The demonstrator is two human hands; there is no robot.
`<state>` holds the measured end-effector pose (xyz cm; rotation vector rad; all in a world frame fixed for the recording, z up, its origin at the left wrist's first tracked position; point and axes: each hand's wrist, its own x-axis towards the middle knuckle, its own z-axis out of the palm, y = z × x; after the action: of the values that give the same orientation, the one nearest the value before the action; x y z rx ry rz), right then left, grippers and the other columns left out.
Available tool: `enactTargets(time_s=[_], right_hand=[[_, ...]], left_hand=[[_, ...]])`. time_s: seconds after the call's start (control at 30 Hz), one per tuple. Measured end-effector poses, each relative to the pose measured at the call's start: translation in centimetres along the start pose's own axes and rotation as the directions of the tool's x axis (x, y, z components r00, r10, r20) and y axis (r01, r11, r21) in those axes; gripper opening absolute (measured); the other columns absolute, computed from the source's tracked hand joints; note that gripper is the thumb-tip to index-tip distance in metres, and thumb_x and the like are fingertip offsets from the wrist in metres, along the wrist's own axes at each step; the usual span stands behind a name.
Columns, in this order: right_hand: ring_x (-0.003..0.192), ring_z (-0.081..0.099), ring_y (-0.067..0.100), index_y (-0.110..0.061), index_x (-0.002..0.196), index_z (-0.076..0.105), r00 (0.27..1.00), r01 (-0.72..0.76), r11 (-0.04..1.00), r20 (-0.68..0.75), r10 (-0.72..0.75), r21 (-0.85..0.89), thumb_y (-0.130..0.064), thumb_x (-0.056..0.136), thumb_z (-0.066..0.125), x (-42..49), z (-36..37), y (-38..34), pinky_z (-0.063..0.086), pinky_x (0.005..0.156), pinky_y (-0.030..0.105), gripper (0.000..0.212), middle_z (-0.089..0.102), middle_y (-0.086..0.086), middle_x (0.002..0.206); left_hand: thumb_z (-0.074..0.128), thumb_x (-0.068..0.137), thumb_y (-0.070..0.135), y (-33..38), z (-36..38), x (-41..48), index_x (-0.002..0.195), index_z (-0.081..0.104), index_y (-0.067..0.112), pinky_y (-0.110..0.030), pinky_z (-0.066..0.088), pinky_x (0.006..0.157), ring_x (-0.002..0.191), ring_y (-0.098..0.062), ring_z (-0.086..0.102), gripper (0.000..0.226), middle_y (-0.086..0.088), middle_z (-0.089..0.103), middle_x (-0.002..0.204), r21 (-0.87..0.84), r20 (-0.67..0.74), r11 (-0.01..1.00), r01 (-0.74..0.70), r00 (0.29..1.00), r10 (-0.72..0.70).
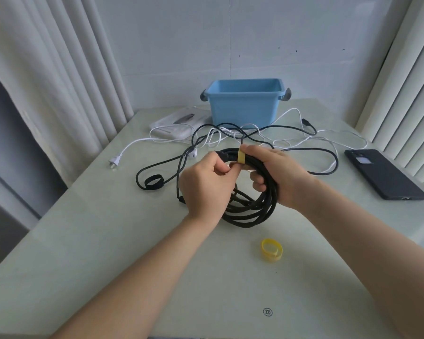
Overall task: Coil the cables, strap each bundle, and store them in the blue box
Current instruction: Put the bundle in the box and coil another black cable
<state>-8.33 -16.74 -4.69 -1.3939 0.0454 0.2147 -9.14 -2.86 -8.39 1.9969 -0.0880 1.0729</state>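
Note:
A coiled black cable bundle (251, 211) hangs above the table's middle. My right hand (277, 174) grips its upper right side, thumb lying along the top. A yellow strap (241, 157) is wrapped over the top of the bundle. My left hand (206, 187) pinches the strap's lower end with curled fingers. A loose black cable (157, 165) and a tangled white cable (291, 139) with a two-pin plug (114, 162) lie behind. The blue box (245, 104) stands open at the far middle.
A second yellow strap loop (271, 249) lies near me on the table, a black strap loop (153, 182) to the left. A dark phone (384, 173) rests at the right. A white plastic bag (179, 122) sits left of the box. Curtains flank both sides.

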Motion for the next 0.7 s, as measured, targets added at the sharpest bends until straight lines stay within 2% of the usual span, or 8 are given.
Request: enactTargets(time_s=[0.07, 0.13, 0.2, 0.27, 0.37, 0.57, 0.63, 0.7], right_hand=[[0.046, 0.034, 0.015, -0.013, 0.085, 0.064, 0.999, 0.000, 1.000, 0.037, 0.001, -0.025, -0.032, 0.094, 0.065, -0.1, -0.1, -0.1, 0.035, 0.037, 0.021, 0.021, 0.070, 0.011, 0.083], [0.046, 0.035, 0.015, -0.016, 0.083, 0.066, 0.998, 0.000, 0.998, 0.064, 0.004, -0.067, -0.033, 0.095, 0.064, -0.2, -0.2, -0.3, 0.036, 0.037, 0.021, 0.022, 0.071, 0.011, 0.081], [0.046, 0.037, 0.015, -0.016, 0.086, 0.069, 0.996, -0.013, 0.994, 0.091, 0.023, -0.110, -0.036, 0.095, 0.063, -0.3, -0.3, -0.5, 0.039, 0.038, 0.022, 0.022, 0.071, 0.012, 0.083], [0.046, 0.040, 0.015, -0.013, 0.097, 0.068, 0.989, -0.027, 0.988, 0.138, 0.048, -0.152, -0.038, 0.096, 0.061, -0.3, -0.5, -0.6, 0.042, 0.042, 0.024, 0.026, 0.072, 0.016, 0.087], [0.049, 0.046, 0.017, -0.010, 0.101, 0.068, 0.982, 0.030, 0.979, 0.187, 0.008, -0.200, -0.034, 0.099, 0.058, -0.2, -0.9, -0.8, 0.047, 0.047, 0.028, 0.026, 0.069, 0.017, 0.083], [0.068, 0.059, 0.023, -0.005, 0.106, 0.069, 0.945, 0.223, 0.875, 0.314, -0.087, -0.430, -0.027, 0.101, 0.055, -0.7, -1.8, -2.2, 0.057, 0.064, 0.035, 0.026, 0.074, 0.015, 0.092], [0.065, 0.060, 0.026, 0.000, 0.098, 0.067, 0.920, 0.282, 0.813, 0.384, -0.078, -0.510, -0.027, 0.098, 0.061, -1.0, -1.9, -3.3, 0.057, 0.063, 0.038, 0.027, 0.072, 0.013, 0.083], [0.063, 0.059, 0.029, -0.001, 0.087, 0.063, 0.916, 0.312, 0.755, 0.394, -0.077, -0.577, -0.035, 0.094, 0.065, -0.8, -2.1, -4.3, 0.058, 0.068, 0.050, 0.035, 0.063, 0.012, 0.073]], left_hand=[[0.089, 0.064, 0.034, -0.7, -0.5, 0.6, 0.062, 0.058, 0.018, -0.031, 0.036, 0.047, 0.057, -0.020, 0.054, 0.035, 0.006, 0.056, 0.061, 0.197, -0.080, 0.946, -0.257, 0.957, 0.277], [0.084, 0.068, 0.038, -1.2, -0.8, 1.6, 0.079, 0.065, 0.015, -0.037, 0.042, 0.061, 0.076, -0.025, 0.057, 0.032, -0.001, 0.060, 0.080, 0.235, -0.038, 0.879, -0.415, 0.900, 0.435], [0.078, 0.074, 0.036, -1.7, -0.8, 2.4, 0.106, 0.069, 0.013, -0.039, 0.048, 0.083, 0.099, -0.027, 0.061, 0.041, -0.002, 0.066, 0.105, 0.131, 0.123, 0.872, -0.471, 0.881, 0.457], [0.069, 0.079, 0.037, -2.1, -0.9, 2.7, 0.125, 0.064, 0.016, -0.040, 0.051, 0.092, 0.109, -0.020, 0.064, 0.051, 0.003, 0.068, 0.120, -0.012, 0.316, 0.914, -0.406, 0.865, 0.389], [0.068, 0.083, 0.042, -2.4, -0.9, 2.9, 0.125, 0.063, 0.020, -0.036, 0.055, 0.080, 0.091, -0.013, 0.068, 0.048, 0.007, 0.072, 0.109, -0.140, 0.431, 0.946, -0.292, 0.842, 0.324], [0.077, 0.085, 0.024, -1.6, -1.4, 4.0, 0.133, 0.053, 0.018, -0.029, 0.049, 0.077, 0.087, -0.014, 0.063, 0.054, 0.013, 0.065, 0.096, -0.154, 0.516, 0.920, -0.361, 0.764, 0.387], [0.074, 0.088, 0.023, -0.7, -1.7, 5.1, 0.140, 0.048, 0.022, -0.021, 0.041, 0.074, 0.081, -0.003, 0.052, 0.058, 0.023, 0.053, 0.088, -0.177, 0.568, 0.915, -0.364, 0.721, 0.397], [0.072, 0.090, 0.027, 0.2, -1.9, 6.7, 0.144, 0.042, 0.025, -0.024, 0.040, 0.075, 0.082, -0.003, 0.050, 0.062, 0.017, 0.051, 0.089, -0.193, 0.615, 0.915, -0.355, 0.683, 0.395]])
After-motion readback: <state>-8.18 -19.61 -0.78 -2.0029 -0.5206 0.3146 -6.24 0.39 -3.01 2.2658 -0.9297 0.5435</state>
